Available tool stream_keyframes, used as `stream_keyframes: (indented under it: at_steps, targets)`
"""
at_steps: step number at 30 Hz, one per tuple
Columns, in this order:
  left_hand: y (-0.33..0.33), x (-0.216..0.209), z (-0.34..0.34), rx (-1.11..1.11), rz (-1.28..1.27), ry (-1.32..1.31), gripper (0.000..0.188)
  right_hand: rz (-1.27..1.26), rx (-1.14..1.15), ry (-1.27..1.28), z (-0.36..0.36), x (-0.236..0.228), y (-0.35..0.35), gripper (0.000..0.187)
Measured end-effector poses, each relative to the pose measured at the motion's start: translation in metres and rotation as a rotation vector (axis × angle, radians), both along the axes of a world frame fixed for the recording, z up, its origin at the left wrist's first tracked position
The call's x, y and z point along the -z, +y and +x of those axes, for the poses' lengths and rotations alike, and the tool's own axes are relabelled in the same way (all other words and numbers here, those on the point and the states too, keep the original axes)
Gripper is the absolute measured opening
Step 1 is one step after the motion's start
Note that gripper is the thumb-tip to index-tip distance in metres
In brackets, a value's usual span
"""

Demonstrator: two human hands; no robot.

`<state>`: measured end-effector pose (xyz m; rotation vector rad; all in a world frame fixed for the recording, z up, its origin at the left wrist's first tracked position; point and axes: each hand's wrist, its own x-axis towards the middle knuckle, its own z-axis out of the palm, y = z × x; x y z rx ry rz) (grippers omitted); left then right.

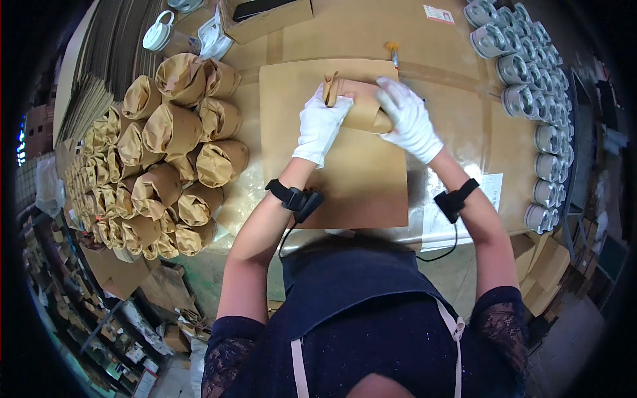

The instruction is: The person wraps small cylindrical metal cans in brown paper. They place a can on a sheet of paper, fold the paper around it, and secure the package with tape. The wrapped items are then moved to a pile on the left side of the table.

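On a cardboard-covered worktop [464, 126], both gloved hands, left [320, 126] and right [410, 119], grip a paper-wrapped bundle [361, 106] at frame centre, wrapped bundles [159, 166] piled left, metal parts [531, 86] upper right.

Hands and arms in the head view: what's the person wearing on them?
Both the left hand and the right hand wear white fabric gloves. Each wrist carries a black strap with a small black device, left strap and right strap, each trailing a thin black cable. Forearms are bare; dark lace sleeves cover the upper arms.
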<state>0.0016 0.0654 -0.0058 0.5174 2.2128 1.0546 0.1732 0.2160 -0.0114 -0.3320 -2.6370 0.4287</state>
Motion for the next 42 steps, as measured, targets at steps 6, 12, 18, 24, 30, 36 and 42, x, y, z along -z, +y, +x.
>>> stream_keyframes:
  at_steps: [6, 12, 18, 24, 30, 36, 42]
  targets:
    - [-0.016, 0.025, 0.039, -0.293, 0.594, -0.287, 0.079, -0.487, 0.504, -0.137, -0.024, -0.006, -0.031, 0.038]
    - [-0.060, 0.010, 0.025, -0.366, 0.406, -0.145, 0.101, -0.152, 0.090, -0.022, -0.041, -0.059, -0.136, 0.044]
    - [-0.142, -0.005, 0.002, -0.217, 0.485, -0.345, 0.072, -0.022, -0.365, 0.016, -0.008, -0.045, -0.145, 0.048]
    - [-0.327, -0.091, 0.008, -0.306, 0.497, -0.227, 0.062, -0.039, -0.027, -0.018, 0.022, 0.001, -0.151, 0.034]
    - [-0.421, -0.113, -0.040, -1.044, 0.611, -0.100, 0.052, 0.005, 0.015, -0.071, 0.024, 0.015, -0.144, 0.029]
    - [-0.454, -0.070, -0.091, -0.928, -0.342, 0.727, 0.051, 0.018, -0.026, -0.093, 0.023, 0.008, -0.143, 0.026]
    - [-0.266, -0.076, 0.007, 0.319, -0.039, 0.960, 0.060, 0.020, 0.029, -0.140, 0.033, 0.007, -0.139, 0.032]
